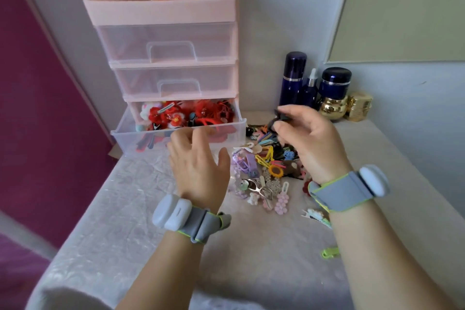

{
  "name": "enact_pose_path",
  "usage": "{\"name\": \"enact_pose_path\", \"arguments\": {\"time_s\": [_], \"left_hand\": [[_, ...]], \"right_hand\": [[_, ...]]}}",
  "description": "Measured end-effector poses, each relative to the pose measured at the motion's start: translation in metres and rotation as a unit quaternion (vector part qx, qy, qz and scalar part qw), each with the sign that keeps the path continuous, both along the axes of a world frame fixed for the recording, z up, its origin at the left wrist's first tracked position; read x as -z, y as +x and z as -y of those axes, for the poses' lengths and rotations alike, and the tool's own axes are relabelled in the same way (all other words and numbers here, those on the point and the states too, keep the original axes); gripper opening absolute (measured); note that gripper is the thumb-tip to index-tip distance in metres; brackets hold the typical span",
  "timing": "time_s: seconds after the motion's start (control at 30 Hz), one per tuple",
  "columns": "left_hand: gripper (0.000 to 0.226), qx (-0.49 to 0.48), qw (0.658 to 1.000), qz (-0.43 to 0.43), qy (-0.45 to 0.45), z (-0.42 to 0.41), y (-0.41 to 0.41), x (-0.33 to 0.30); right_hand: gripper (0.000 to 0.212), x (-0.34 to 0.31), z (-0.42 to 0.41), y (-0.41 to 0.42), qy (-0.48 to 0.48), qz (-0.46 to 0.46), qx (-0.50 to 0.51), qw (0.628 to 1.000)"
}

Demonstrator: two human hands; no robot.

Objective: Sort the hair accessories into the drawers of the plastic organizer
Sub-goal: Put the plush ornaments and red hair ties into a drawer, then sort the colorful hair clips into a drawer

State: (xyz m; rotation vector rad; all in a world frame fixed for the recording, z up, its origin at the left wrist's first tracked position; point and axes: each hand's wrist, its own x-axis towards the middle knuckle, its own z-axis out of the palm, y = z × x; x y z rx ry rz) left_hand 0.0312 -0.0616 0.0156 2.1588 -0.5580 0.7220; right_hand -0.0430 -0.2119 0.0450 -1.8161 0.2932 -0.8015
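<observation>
A pink plastic organizer [161, 10] stands at the back left with three clear drawers. Its bottom drawer [120, 137] is pulled out and holds several red hair accessories [176, 114]. My left hand [198, 168] hovers in front of that drawer's front wall, fingers spread and holding nothing. A pile of colourful hair clips [261, 163] lies on the table between my hands. My right hand [309, 138] is raised above the pile and pinches a small black clip [280, 118] in its fingertips.
Dark blue bottles [293, 78] and gold jars [332, 108] stand against the back wall at the right. A green clip [329, 252] and a pastel clip [315, 216] lie apart near my right forearm. The upper two drawers [166, 44] are closed.
</observation>
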Motion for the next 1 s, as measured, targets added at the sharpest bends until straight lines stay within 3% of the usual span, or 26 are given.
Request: {"name": "enact_pose_path", "arguments": {"time_s": [0.17, 0.27, 0.4, 0.53, 0.73, 0.83, 1.0], "left_hand": [[0.027, 0.014, 1.000, -0.003, 0.008, -0.007, 0.003, -0.003], [0.028, 0.015, 1.000, -0.003, 0.018, -0.010, 0.003, -0.004], [0.030, 0.008, 0.999, -0.009, 0.033, -0.015, 0.005, -0.005], [0.030, 0.002, 1.000, -0.012, 0.023, -0.016, 0.007, -0.004], [0.036, -0.005, 0.999, -0.025, 0.021, -0.014, 0.010, -0.005], [0.047, 0.008, 0.997, -0.053, 0.048, -0.016, 0.017, -0.006], [0.064, 0.007, 0.992, -0.069, 0.102, -0.018, 0.028, -0.005]], "right_hand": [[0.026, -0.030, -0.024, 0.039, -0.059, 0.071, -0.048, 0.995], [0.026, -0.035, -0.034, 0.060, -0.159, -0.009, -0.046, 0.986], [0.017, -0.029, -0.032, 0.069, -0.299, -0.152, -0.035, 0.942], [0.030, -0.027, -0.029, 0.066, -0.353, -0.172, 0.012, 0.920], [0.033, -0.028, -0.028, 0.062, -0.397, -0.218, -0.018, 0.891], [0.030, -0.026, -0.029, 0.064, -0.360, -0.156, -0.016, 0.920], [0.055, -0.014, -0.031, 0.073, -0.294, -0.144, 0.042, 0.944]]}}
